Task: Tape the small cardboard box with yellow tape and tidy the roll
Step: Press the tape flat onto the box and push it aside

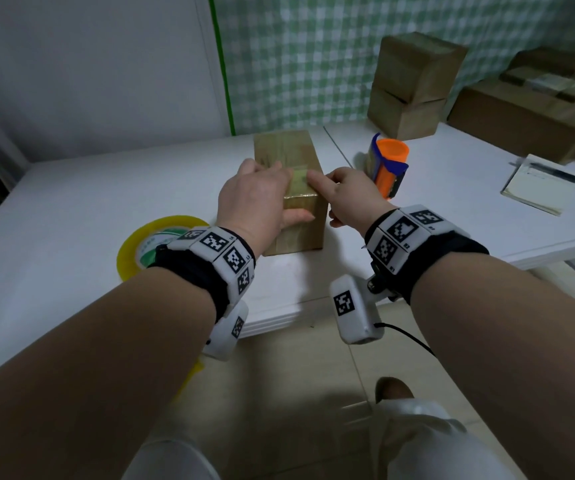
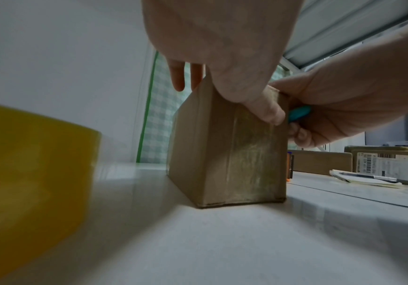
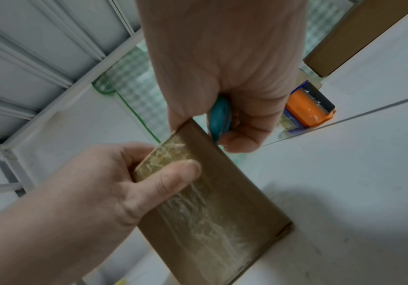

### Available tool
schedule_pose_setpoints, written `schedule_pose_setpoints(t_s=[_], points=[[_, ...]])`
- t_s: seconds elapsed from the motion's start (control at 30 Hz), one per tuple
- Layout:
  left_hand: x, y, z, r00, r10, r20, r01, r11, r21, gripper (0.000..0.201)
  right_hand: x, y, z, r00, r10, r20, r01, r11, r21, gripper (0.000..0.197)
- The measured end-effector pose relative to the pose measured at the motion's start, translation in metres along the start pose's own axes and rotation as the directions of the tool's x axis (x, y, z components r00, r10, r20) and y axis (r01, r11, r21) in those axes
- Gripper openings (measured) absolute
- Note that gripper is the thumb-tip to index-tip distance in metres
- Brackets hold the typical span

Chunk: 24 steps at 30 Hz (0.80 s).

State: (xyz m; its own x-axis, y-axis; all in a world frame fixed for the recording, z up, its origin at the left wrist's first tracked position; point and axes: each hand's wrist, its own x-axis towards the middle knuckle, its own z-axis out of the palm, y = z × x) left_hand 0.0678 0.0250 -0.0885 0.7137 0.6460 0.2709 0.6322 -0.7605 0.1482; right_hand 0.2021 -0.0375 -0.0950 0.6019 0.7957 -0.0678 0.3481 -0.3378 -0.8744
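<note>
Step in hand: pressing the laid yellow tape strip (image 1: 299,183) flat, as judged from the hand positions; the strip runs over the top and down the near end of the small cardboard box (image 1: 305,223).
Box location: upright on the white desk (image 1: 71,202), between both hands.
Left hand (image 1: 255,199): fingers lie over the box top, thumb pressed on the taped near face.
Right hand (image 1: 348,195): index finger extended onto the tape at the top edge; remaining fingers curled round a small teal object (image 3: 218,117), identity unclear.
Yellow tape roll (image 1: 151,245): flat on the desk, left of the box, untouched.
Orange tape dispenser (image 1: 386,166): standing just right of the box.
Next move: probably smoothing the strip's edges, then putting the roll away.
</note>
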Motion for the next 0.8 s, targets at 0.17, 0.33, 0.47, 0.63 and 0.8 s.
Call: schedule_pose_setpoints(t_s=[0.17,0.33,0.47,0.63,0.8], points=[[-0.001,0.002,-0.004,1.000,0.019,-0.020,-0.016,0.994,0.107,0.073,-0.004,-0.004,-0.002,1.000,0.000,0.012,0.000,1.000,-0.020,0.053],[0.001,0.007,-0.007,0.998,-0.060,-0.025,0.059,0.998,-0.023,0.061,-0.004,-0.003,-0.004,0.999,0.026,0.038,-0.027,1.000,0.015,0.053],[-0.001,0.009,-0.005,0.993,-0.116,-0.021,0.114,0.990,-0.080,0.061,-0.003,0.000,-0.004,0.999,0.023,0.039,-0.024,0.999,0.028,0.051],[-0.002,0.009,-0.001,0.993,-0.120,-0.010,0.119,0.990,-0.080,0.067,-0.002,0.001,-0.005,0.999,0.017,0.043,-0.018,1.000,0.025,0.051],[-0.006,0.012,-0.004,0.996,-0.090,0.010,0.090,0.995,-0.045,0.064,-0.008,-0.003,-0.004,0.999,0.022,0.037,-0.020,0.998,-0.053,0.053]])
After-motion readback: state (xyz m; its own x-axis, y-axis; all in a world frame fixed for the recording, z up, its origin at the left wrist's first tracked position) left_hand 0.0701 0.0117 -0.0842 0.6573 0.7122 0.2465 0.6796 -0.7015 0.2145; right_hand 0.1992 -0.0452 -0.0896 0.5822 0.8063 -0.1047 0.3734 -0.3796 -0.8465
